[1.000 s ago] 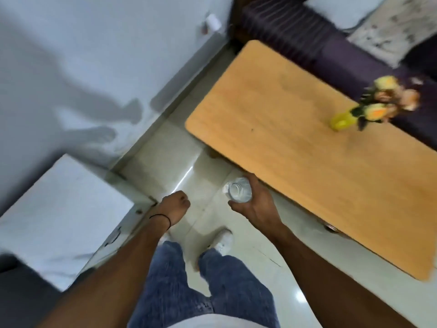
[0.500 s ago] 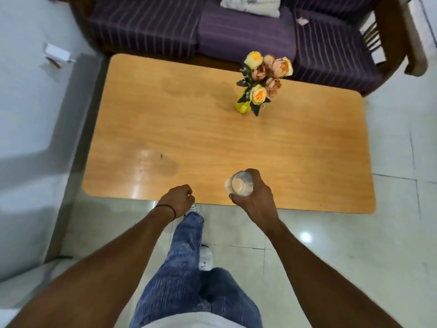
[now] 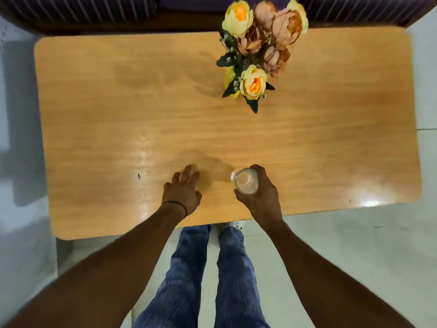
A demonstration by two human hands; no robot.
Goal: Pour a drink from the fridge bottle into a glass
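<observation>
Right hand (image 3: 260,197) wrapped around clear glass (image 3: 244,183), mouth up, axis vertical, over near edge of wooden table (image 3: 94,129). Left hand (image 3: 183,190) empty, fingers spread, just left of glass. Fridge bottle not in view. Flower vase (image 3: 230,79) stands far side, well apart. Likely next: set glass straight down.

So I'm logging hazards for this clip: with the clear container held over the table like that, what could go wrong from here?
1. The right hand holds the clear container near the table's front edge; set down there, it might get knocked to the floor.
2. The wood looks glossy, so it could slide.
3. The flower bouquet stands beyond; a forward reach by the open left hand might tip it.
</observation>
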